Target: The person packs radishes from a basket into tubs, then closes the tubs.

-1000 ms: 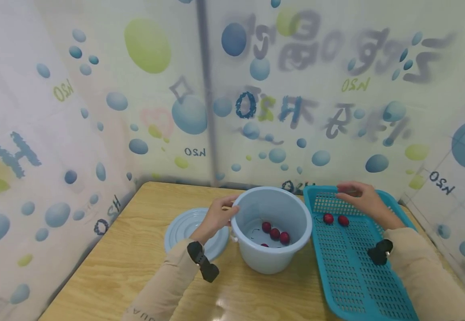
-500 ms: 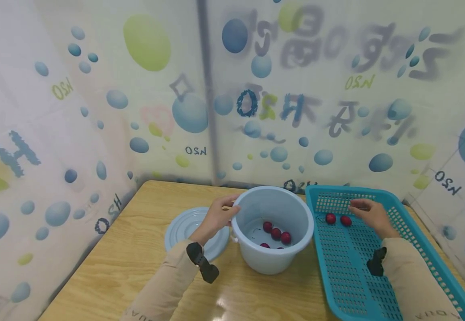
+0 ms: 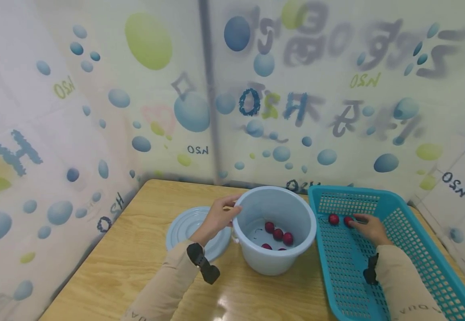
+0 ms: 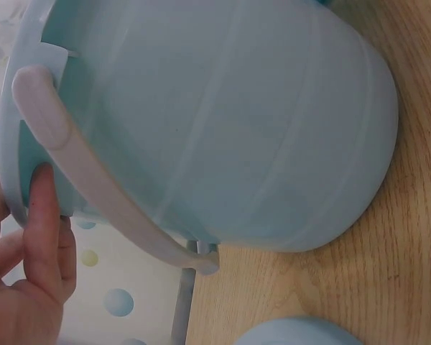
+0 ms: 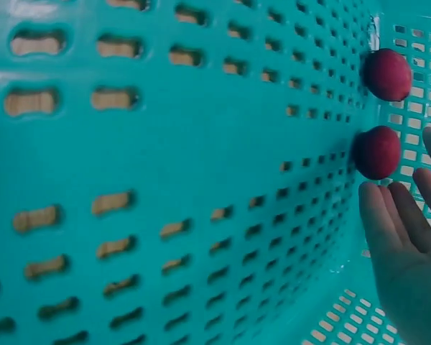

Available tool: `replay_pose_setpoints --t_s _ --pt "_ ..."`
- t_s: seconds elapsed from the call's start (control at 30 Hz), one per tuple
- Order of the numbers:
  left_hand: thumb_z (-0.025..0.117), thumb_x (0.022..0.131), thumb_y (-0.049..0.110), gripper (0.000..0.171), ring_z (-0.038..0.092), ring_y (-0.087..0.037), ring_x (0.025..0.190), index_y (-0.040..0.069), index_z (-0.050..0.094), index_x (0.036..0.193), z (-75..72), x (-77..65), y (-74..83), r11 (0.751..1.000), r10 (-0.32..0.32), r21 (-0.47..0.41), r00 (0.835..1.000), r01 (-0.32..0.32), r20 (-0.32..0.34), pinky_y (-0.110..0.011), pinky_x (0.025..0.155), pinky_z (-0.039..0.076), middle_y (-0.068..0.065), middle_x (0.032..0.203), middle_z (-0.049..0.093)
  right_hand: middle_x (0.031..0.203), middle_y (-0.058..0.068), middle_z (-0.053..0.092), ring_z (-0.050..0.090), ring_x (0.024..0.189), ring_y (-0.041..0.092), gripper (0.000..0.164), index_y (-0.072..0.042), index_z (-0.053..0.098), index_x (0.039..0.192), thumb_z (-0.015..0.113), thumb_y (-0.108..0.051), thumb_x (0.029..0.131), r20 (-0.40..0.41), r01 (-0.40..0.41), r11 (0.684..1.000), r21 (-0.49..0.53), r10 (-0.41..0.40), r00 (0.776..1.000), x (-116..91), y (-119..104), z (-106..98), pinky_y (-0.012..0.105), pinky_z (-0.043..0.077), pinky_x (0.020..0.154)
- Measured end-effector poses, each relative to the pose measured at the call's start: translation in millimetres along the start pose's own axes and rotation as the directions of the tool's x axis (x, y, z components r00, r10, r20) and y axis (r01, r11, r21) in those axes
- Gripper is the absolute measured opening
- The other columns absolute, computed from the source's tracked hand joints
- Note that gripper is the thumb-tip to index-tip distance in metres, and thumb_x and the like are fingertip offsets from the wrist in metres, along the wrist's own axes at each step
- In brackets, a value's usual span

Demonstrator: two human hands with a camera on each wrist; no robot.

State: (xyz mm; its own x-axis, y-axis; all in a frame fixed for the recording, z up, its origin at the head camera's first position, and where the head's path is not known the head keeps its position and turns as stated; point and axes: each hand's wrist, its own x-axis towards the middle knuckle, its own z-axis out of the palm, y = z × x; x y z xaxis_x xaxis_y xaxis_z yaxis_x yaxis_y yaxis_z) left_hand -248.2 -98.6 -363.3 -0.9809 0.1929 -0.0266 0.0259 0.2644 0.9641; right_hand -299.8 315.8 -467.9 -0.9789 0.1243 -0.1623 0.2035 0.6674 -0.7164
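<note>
My right hand (image 3: 371, 228) has just come down into the basket (image 3: 342, 267), right of the bucket (image 3: 264, 263); half a second ago it hung higher, clear of the fruit. Now its fingertips are at the near fruit (image 3: 347, 221), the one farther from the bucket. Fingers straight, thumb well apart from them, nothing held; contact or a hair short, can't tell. I read that as lined up for a pinch, no grip yet. Second fruit (image 3: 334, 219) sits just beside it, on the bucket side, not touched. Both lie on the basket floor near its far end; those two are all I can see in there. Left hand (image 3: 218, 216) grips the bucket by the left of its rim, fingers hooked under the lip, same hold as a second ago. Bucket upright, mouth uncovered. Inside, on its floor: a cluster of dark red fruits (image 3: 278, 234), five visible, two partly cut off by the near rim, so maybe more out of sight. Handle (image 4: 108, 194) hangs down against its outside. Lid (image 3: 182, 225) lies flat left of the bucket, partly behind my left arm. All on the wooden desk (image 3: 136, 245).
</note>
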Motion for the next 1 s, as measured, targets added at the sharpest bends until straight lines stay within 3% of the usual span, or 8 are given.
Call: replay_pose_setpoints --t_s 0.2,0.3,0.67,0.83,1.0 --pt "0.054 0.088 0.013 0.038 0.058 -0.026 0.087 0.013 0.051 0.125 0.1 9.9 -17.7 1.0 -0.001 0.001 1.0 0.001 -0.008 -0.031 0.059 0.053 -0.013 0.102 0.051 0.126 0.041 0.025 0.03 0.114 0.052 0.062 0.018 0.025 0.128 0.05 -0.023 0.089 0.051 0.08 0.995 -0.06 -0.076 0.996 -12.7 -10.1 1.3 0.055 0.035 0.088" --pt "0.053 0.088 0.011 0.038 0.058 -0.026 0.087 0.01 0.051 0.125 0.9 5.8 -13.6 1.0 0.001 -0.004 1.0 -0.001 -0.008 -0.032 0.059 0.053 -0.015 0.102 0.051 0.125 0.041 0.026 0.031 0.112 0.052 0.06 0.018 0.025 0.128 0.05 -0.021 0.089 0.054 0.11 0.991 -0.076 -0.106 0.993 -14.4 -9.4 3.4 0.055 0.036 0.087" --pt "0.054 0.088 0.014 0.037 0.058 -0.025 0.089 0.014 0.051 0.125 -0.2 10.9 -21.6 1.0 -0.003 -0.007 1.0 0.003 -0.007 -0.032 0.061 0.053 -0.013 0.106 0.05 0.116 0.037 0.04 0.04 0.106 0.049 0.044 0.014 0.041 0.12 0.053 -0.014 0.087 0.008 0.069 0.995 -0.071 -0.068 0.998 -5.9 -7.6 12.6 0.054 0.038 0.084" --pt "0.054 0.088 0.013 0.037 0.057 -0.029 0.091 0.012 0.052 0.125 -0.5 9.3 -17.6 1.0 -0.012 -0.02 1.0 0.012 -0.007 -0.032 0.06 0.053 -0.014 0.107 0.049 0.116 0.036 0.04 0.039 0.105 0.048 0.041 0.012 0.046 0.112 0.056 -0.016 0.085 0.003 0.069 0.997 -0.046 -0.069 0.998 -6.4 -9.9 15.8 0.054 0.037 0.085" --pt "0.052 0.088 0.01 0.038 0.055 -0.034 0.095 0.006 0.049 0.126 -0.6 0.1 -1.8 1.0 -0.01 -0.01 1.0 0.01 0.002 -0.032 0.062 0.053 -0.017 0.107 0.049 0.115 0.036 0.04 0.04 0.105 0.047 0.039 0.013 0.045 0.111 0.057 -0.013 0.084 0.007 0.046 0.998 -0.042 -0.046 0.999 -5.8 -13.4 19.0 0.053 0.037 0.085"
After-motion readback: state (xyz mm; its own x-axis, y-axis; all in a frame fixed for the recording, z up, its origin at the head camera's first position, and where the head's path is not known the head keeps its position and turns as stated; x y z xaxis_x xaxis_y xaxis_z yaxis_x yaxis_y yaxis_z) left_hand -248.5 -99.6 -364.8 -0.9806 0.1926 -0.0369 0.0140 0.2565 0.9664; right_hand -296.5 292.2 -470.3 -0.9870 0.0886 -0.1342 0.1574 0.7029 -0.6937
